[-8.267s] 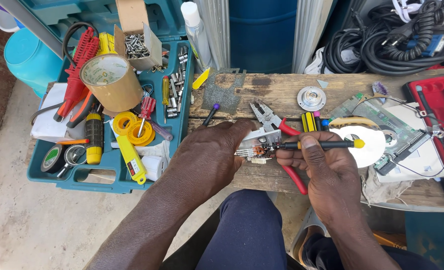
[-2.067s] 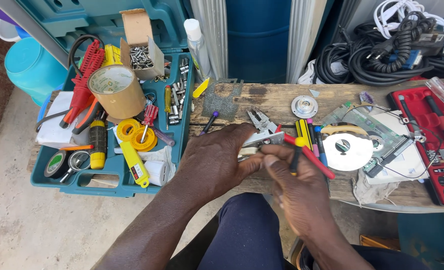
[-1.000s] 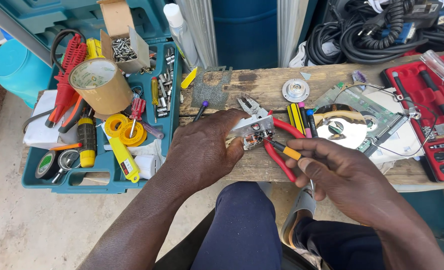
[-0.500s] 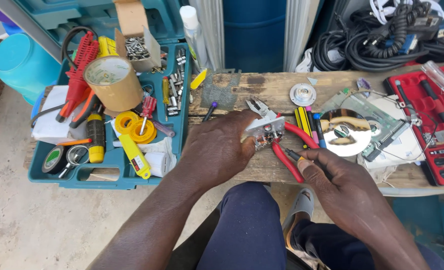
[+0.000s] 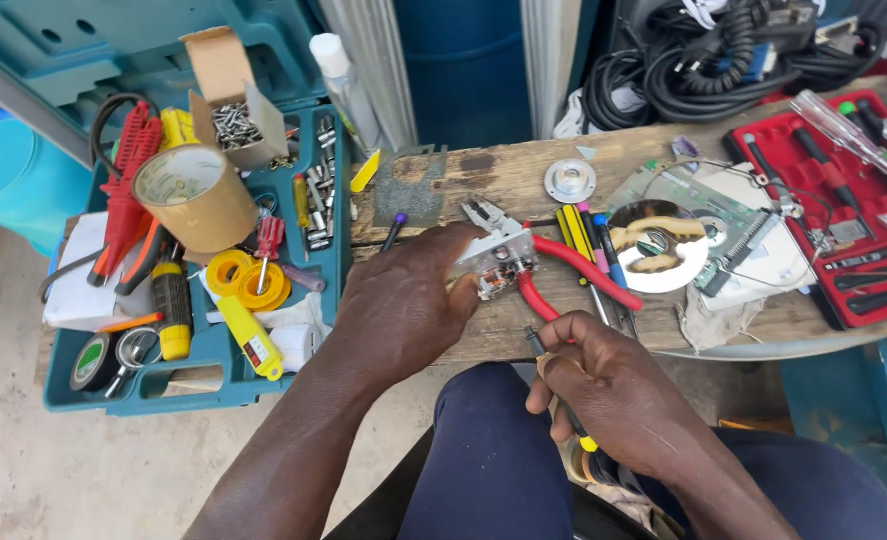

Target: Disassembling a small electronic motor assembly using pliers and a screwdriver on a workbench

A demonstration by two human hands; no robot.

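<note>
We find the small circuit board [image 5: 496,262] at the near middle of the wooden counter [image 5: 444,185], pinched in our left hand [image 5: 404,305]. The left grip is closed on the board, thumb at its near edge, fingers curled over its left side, exposed components facing up. The board's long axis runs roughly left to right, along the counter edge.

Our right hand [image 5: 614,400] sits below and to the right of the board, off the counter and above the lap. Its grip is closed around a thin screwdriver [image 5: 554,375]. The dark tip end points up and to the left, toward the board; the yellow end shows below the fingers. The tip and the board are near but apart. The board lies up and left of the right grip, and the left hand is the one already on it.

Red-handled pliers [image 5: 564,270] lie just beside the board, touching or nearly touching its right end; we cannot tell which. Further right are several pens [image 5: 589,240] and a shiny disc [image 5: 664,250]. To the left stands an open teal toolbox [image 5: 334,250] holding a tape roll [image 5: 194,195].
</note>
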